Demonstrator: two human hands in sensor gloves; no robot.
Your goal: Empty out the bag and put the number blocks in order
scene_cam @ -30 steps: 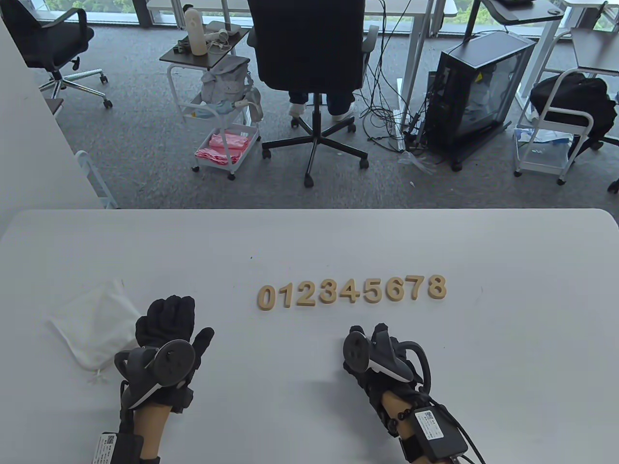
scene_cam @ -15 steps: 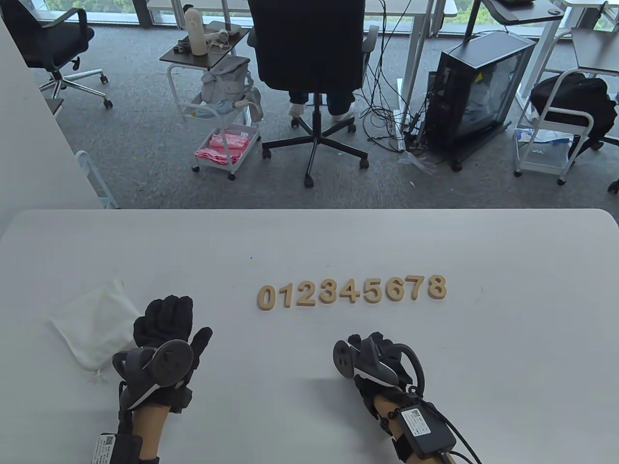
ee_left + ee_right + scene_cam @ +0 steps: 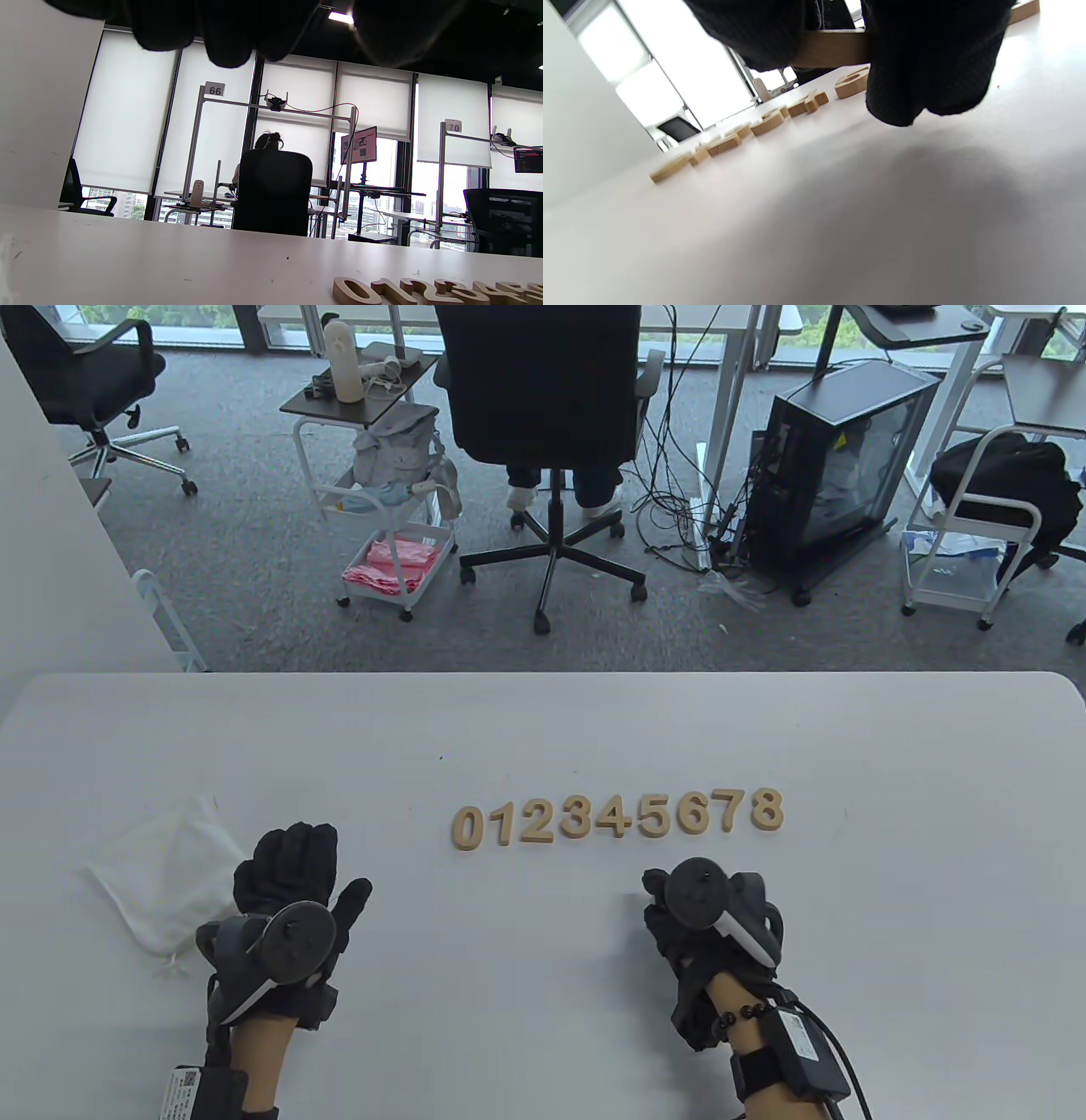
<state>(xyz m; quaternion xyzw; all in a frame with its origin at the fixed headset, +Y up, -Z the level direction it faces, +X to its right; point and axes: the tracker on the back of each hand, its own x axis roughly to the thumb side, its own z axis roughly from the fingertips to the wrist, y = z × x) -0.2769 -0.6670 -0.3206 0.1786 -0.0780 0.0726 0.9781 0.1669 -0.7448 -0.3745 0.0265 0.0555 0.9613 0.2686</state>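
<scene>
Number blocks (image 3: 617,817) lie in one row at mid-table, reading 0 to 8 from left to right, flat, light wood, each just beside the next. White cloth bag (image 3: 161,878) lies slack and flat near the table's (image 3: 543,729) left side, well apart from the row. Left hand (image 3: 293,882) rests palm down just right of the bag, fingers straight, thumb spread, holding nothing. Right hand (image 3: 708,929) sits on the near side of the row, below the 5 to 8, apart from them.

Beyond the table: a black office chair (image 3: 543,398) with a seated person, a white trolley (image 3: 394,517), a black computer case (image 3: 836,466).

Table view hides the right hand's fingers under its tracker. Right wrist view shows them curled round a wooden block (image 3: 831,47), digit not readable. Left wrist view shows only fingertips (image 3: 229,38) above the tabletop, with the row's 0 end low at right.
</scene>
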